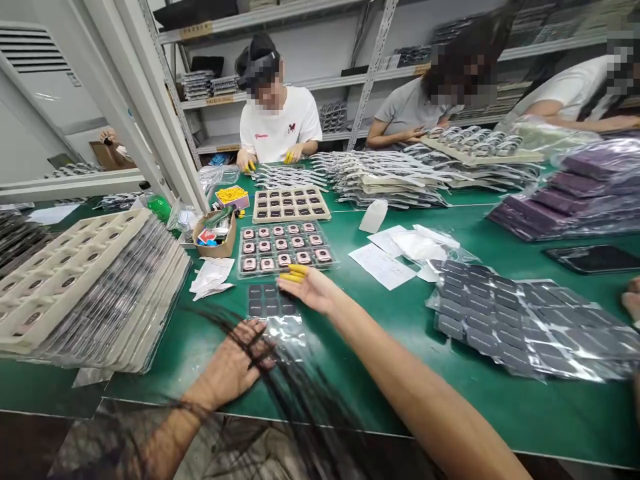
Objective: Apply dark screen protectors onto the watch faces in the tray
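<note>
I see the sheet (pixel 271 308) flat on the green table (pixel 415 320), near the front edge. The right hand (pixel 311 288) is spread loosely by its top corner, with room rightward. Hair (pixel 285 393) partly hides the left hand (pixel 233 363); I can't tell its grip.

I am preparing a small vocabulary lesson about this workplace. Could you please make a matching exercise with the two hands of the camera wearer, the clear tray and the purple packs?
Column one:
1. right hand
2. clear tray
3. left hand
4. purple packs

Column two:
A. stacked at the right side of the picture
B. at the near, transparent part of the sheet of dark squares
C. has yellow covers on some fingertips
D. carries rows of pink pieces

Right pairs: 1-C, 2-D, 3-B, 4-A.
</note>
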Demonstrator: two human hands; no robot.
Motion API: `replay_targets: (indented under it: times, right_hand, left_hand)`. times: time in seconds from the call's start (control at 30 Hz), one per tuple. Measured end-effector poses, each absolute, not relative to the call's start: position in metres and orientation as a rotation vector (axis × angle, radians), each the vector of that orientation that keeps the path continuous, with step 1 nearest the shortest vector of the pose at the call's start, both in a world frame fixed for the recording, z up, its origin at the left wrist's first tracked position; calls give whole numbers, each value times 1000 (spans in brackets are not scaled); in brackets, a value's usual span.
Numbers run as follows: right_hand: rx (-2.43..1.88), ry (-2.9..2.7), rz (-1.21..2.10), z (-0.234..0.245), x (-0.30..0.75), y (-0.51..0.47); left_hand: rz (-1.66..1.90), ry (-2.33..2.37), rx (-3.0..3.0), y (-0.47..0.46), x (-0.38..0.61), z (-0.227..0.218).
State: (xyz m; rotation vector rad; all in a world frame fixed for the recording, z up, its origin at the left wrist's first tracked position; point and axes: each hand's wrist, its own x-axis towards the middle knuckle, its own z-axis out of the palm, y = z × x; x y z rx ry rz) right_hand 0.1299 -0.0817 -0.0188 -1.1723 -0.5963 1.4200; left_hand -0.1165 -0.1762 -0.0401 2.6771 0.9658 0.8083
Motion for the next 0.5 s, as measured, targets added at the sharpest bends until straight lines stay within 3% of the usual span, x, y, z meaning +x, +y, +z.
replay_targets:
  times: [0.1,0.27,0.4,0.5]
  right_hand:
    - [-1307,-863,1434,-21,161,-94]
    - [-1535,-1330,1029,-31,201,-107]
    - [-1522,-1752,863,-41,192,-106]
    - [-1540,-1928,770,-46,181,-105]
  left_hand:
    - [710,964,2726,-176,-114,-42]
    - [649,843,2697,-167,-102,-38]
    - [733,1064,2716,-109,-46,-3]
    - [551,1221,2744,-43,23,21]
